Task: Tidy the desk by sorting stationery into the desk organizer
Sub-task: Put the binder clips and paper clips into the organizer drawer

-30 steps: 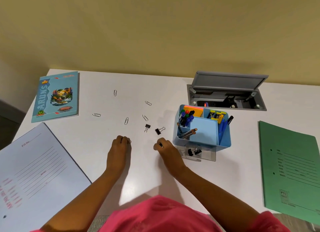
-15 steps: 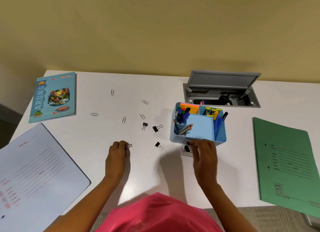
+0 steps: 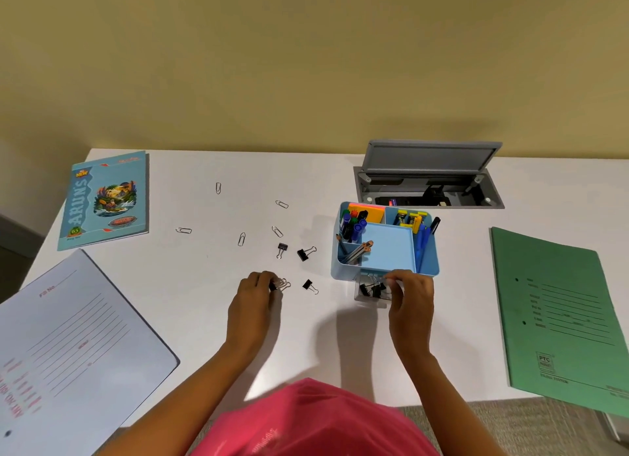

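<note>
Stationery is scattered on the white desk (image 3: 204, 319): five paper clips (image 3: 241, 239) and three loose binder clips (image 3: 305, 253) are seen left of the blue desk organizer (image 3: 428, 263). A fourth binder clip (image 3: 279, 284) is pinched by the curled fingers of the left hand (image 3: 253, 297). The right hand (image 3: 412, 306) is held over the organizer's clear drawer (image 3: 371, 301), where black clips (image 3: 372, 289) are gathered; its fingertips (image 3: 391, 278) are bunched together, and whether anything is pinched cannot be told.
</note>
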{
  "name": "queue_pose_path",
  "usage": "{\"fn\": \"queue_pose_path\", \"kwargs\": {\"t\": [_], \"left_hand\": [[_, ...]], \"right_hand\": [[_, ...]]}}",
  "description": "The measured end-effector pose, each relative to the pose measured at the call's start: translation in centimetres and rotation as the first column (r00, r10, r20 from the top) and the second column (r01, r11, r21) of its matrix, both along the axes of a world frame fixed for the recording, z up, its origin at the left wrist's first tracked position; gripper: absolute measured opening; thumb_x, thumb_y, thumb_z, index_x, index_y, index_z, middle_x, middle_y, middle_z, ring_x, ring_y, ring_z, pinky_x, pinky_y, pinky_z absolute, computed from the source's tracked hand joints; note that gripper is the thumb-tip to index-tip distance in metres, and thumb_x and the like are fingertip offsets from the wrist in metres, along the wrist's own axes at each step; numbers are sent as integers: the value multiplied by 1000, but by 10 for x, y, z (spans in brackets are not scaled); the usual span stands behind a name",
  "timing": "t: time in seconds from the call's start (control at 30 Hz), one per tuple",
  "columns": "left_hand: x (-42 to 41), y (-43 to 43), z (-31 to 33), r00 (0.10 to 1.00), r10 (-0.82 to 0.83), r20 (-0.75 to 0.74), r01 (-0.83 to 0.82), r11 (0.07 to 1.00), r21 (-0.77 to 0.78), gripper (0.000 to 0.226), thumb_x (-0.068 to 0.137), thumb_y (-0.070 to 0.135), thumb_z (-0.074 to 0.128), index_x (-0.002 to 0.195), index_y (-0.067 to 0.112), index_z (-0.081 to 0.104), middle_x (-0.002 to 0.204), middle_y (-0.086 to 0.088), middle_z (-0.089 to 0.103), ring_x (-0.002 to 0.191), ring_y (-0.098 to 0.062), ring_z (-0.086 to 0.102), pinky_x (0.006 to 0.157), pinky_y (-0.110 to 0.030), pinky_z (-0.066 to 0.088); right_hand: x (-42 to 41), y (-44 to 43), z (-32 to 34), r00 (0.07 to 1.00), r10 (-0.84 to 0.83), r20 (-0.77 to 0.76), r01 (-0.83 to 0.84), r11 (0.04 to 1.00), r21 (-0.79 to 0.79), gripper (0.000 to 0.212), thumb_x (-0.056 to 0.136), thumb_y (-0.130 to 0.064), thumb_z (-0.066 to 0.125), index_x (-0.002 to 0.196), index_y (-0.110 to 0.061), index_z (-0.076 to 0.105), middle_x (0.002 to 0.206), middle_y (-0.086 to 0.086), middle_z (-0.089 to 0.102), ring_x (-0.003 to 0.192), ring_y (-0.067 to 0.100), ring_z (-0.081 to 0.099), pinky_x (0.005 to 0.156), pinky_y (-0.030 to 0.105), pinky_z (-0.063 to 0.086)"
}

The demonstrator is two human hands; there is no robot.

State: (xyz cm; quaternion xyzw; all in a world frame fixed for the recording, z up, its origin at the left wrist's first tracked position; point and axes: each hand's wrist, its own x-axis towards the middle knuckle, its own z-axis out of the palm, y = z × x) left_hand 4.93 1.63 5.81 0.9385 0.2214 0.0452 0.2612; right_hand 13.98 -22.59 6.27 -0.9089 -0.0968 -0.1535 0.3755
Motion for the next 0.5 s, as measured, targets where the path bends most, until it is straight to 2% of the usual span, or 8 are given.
{"fn": "queue_pose_path", "kwargs": {"t": [0.17, 0.27, 0.33, 0.5], "left_hand": [[20, -19, 20, 985, -141, 96, 142, 990, -1, 22, 90, 18, 56, 112, 20, 58, 108, 1, 60, 100, -21, 54, 66, -33, 49], [34, -44, 34, 942, -280, 184, 276, 960, 47, 19, 87, 18, 60, 106, 21, 61, 105, 2, 62, 97, -19, 57, 64, -31, 51], [43, -63, 43, 908, -359, 215, 352, 933, 74, 14, 88, 21, 59, 102, 20, 62, 102, 2, 64, 93, -18, 58, 63, -28, 49], [65, -97, 39, 814, -542, 209, 498, 836, 229, 7, 81, 23, 70, 85, 19, 66, 80, 2, 67, 67, -16, 62, 47, -22, 47]], "right_hand": [[-1, -10, 11, 994, -105, -9, 105, 994, -16, 12, 86, -1, 63, 92, -11, 63, 89, 3, 62, 91, 6, 43, 74, 19, 40], [-6, -17, 17, 991, -134, 14, 134, 991, -13, 12, 86, -3, 62, 94, -10, 64, 91, 1, 63, 93, 14, 49, 74, 23, 41], [-10, -22, 19, 989, -146, 17, 146, 989, -3, 12, 86, -3, 61, 95, -11, 64, 92, 0, 64, 93, 12, 48, 73, 22, 41], [-20, -31, 17, 983, -184, 16, 184, 983, -13, 12, 86, -5, 61, 97, -9, 63, 91, 2, 63, 92, 15, 49, 73, 22, 42]]}}
